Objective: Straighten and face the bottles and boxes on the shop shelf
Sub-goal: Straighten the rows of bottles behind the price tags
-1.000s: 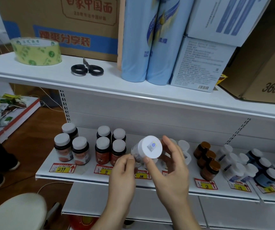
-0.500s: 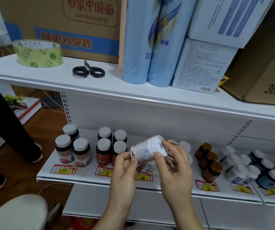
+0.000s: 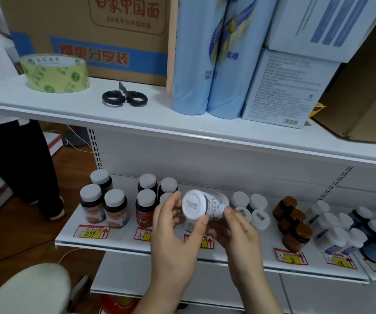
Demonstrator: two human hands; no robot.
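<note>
A white bottle [image 3: 203,206] lies on its side in both my hands above the lower shelf [image 3: 119,240], its flat bottom turned toward me. My left hand [image 3: 173,236] holds it with the thumb curled over the base rim. From the right, my right hand [image 3: 239,236] cups it, fingers under and beside the label. Behind my hands stand more white-capped bottles [image 3: 254,210]. To the left are dark red-labelled bottles [image 3: 145,206] and a group of three peach-labelled bottles [image 3: 104,203]. Amber jars [image 3: 292,223] and blue-and-white bottles [image 3: 350,234] stand to the right.
The upper shelf [image 3: 137,118] carries a tape roll [image 3: 55,73], black scissors [image 3: 124,98], two tall blue packs [image 3: 214,55], white boxes [image 3: 289,87] and cardboard cartons [image 3: 96,30]. A person's legs [image 3: 19,159] stand at the left. A pale stool [image 3: 24,291] sits at bottom left.
The white bottle has been turned over in my hands: its cap faced me a second ago, now its base does. A person has walked into view at the left.
</note>
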